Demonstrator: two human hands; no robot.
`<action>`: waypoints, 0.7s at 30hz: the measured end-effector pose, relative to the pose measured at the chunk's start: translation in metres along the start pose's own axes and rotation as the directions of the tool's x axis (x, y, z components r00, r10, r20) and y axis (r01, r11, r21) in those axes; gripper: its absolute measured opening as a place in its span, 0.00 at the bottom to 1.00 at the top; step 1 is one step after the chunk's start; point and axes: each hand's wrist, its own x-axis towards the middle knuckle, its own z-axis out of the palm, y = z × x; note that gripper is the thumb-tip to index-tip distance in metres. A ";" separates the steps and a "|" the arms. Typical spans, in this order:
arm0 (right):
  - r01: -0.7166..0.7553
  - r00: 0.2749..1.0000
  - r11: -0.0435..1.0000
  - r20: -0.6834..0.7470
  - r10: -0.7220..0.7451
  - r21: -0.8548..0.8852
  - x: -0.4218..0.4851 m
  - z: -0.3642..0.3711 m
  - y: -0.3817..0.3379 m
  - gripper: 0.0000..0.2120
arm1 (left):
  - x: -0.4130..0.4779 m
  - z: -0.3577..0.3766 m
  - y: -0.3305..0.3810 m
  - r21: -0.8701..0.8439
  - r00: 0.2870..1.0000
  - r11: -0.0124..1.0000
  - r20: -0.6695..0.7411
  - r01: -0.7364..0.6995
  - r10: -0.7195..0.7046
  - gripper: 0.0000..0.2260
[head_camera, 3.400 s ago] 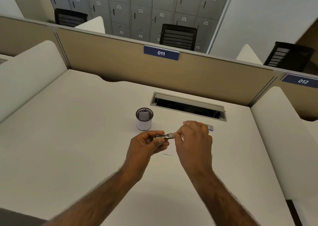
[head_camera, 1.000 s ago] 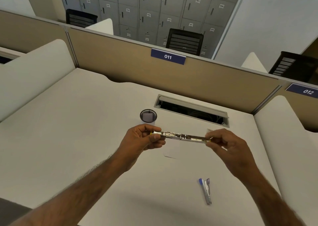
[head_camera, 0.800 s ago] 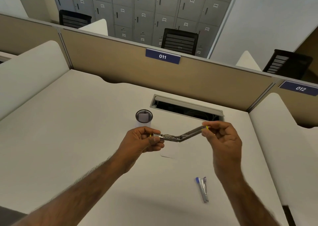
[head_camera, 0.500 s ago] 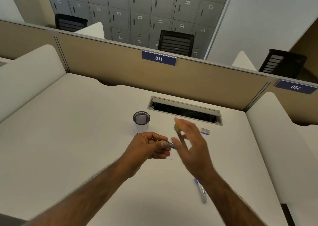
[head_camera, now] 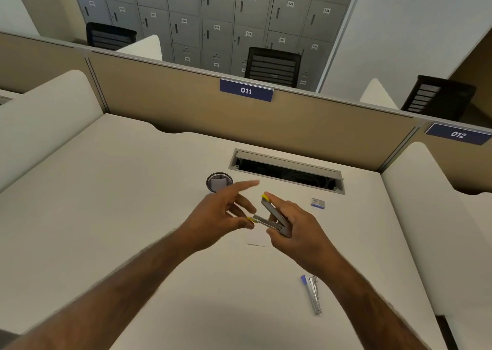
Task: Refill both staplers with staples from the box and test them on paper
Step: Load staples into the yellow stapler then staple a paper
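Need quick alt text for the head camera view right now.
Two bare hands hold a yellow-tipped stapler swung open in a V above a white desk. A blue-tipped stapler lies near right, a small staple box beyond.

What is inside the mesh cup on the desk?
A pale slip of paper stands inside the mesh cup. The left hand covers the cup's near side, so anything lower down is hidden.

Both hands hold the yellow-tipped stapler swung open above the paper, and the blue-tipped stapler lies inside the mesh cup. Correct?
Not quite. In the head view the blue-tipped stapler lies on the desk near the right forearm, not in the cup. The rest stands.
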 end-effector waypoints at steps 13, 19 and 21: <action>0.133 0.983 0.987 -0.118 -0.142 -0.085 -0.003 0.003 0.000 0.24 | 0.005 -0.003 0.005 0.081 0.989 0.986 0.046 -0.144 0.141 0.24; 0.126 0.984 0.989 -0.116 -0.135 -0.083 -0.006 0.009 0.007 0.24 | 0.006 -0.001 0.002 0.053 0.990 0.989 0.038 -0.137 0.135 0.20; 0.110 0.987 0.991 -0.107 -0.118 -0.081 -0.006 0.011 0.010 0.23 | 0.006 0.001 0.001 0.050 0.990 0.989 0.030 -0.142 0.140 0.19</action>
